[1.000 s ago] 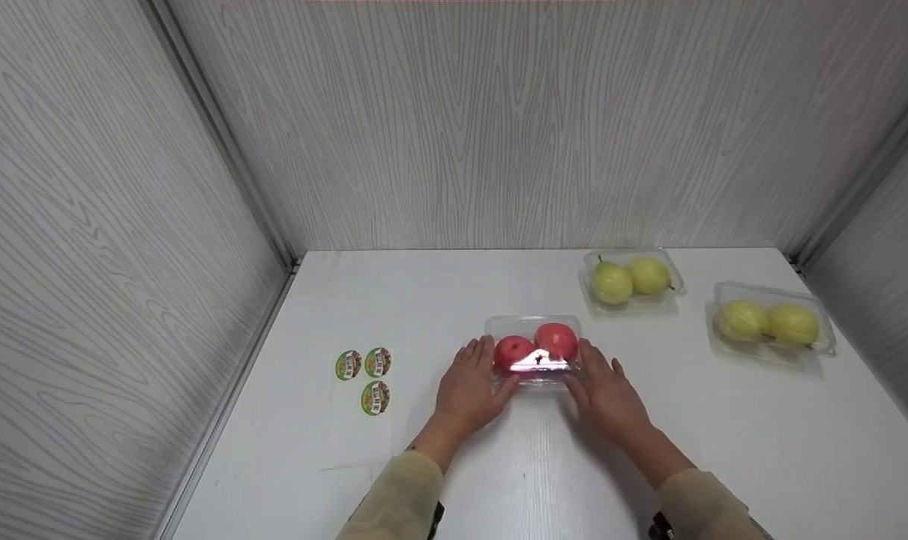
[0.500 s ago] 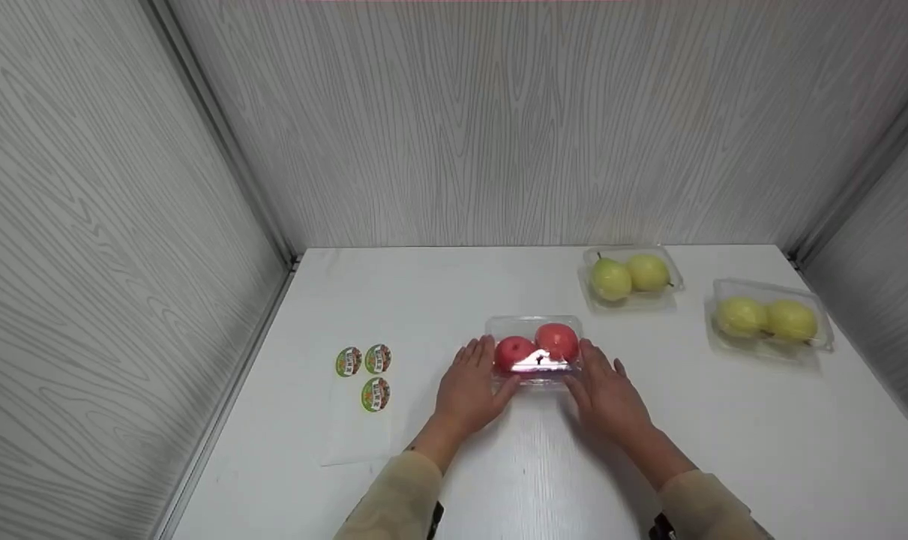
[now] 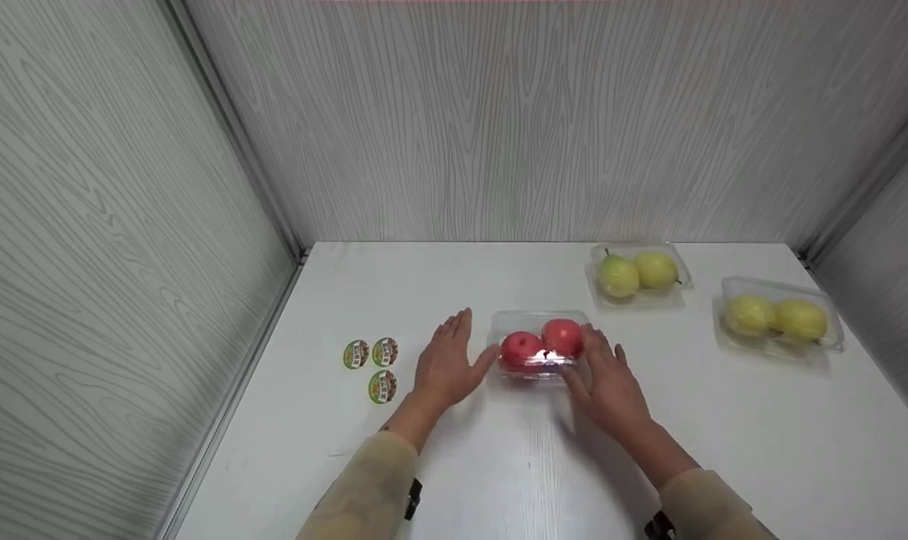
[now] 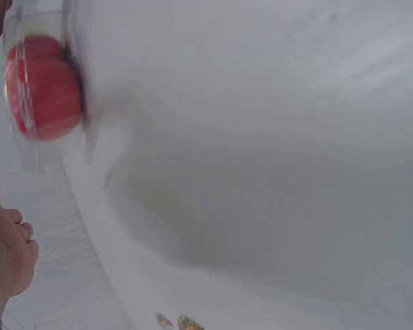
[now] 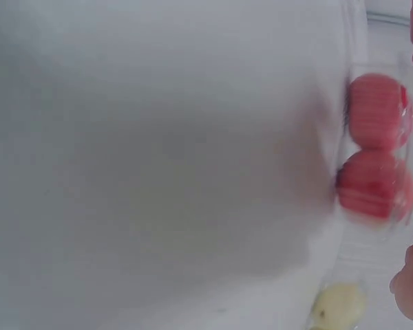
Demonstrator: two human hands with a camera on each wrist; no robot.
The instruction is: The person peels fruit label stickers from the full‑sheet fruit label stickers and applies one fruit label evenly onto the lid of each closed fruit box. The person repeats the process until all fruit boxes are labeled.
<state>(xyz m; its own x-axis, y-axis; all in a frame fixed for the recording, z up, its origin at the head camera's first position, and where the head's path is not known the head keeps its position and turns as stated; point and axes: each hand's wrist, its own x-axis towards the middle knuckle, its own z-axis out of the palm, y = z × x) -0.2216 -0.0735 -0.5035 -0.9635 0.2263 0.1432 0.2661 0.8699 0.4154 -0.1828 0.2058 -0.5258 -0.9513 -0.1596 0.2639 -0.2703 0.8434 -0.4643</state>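
A clear clamshell box of two red apples (image 3: pixel 541 348) sits closed at the counter's (image 3: pixel 498 465) center, no sticker visible on it; the right hand (image 3: pixel 608 379) rests open-fingered against its 3 o'clock side, the left hand (image 3: pixel 445 366) released at 9 o'clock near three round stickers (image 3: pixel 373 364).

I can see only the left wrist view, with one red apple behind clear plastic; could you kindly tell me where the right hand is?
Observer: The right hand rests with straight fingers against the right side of the clear plastic apple box, which holds two red apples.
Operator: Thank you; is other fruit on the white table?
Observer: Yes: a clear plastic box of yellow-green pears at the back, and a second pear box far right.
Operator: And the left hand?
Observer: It lies open just left of the apple box.
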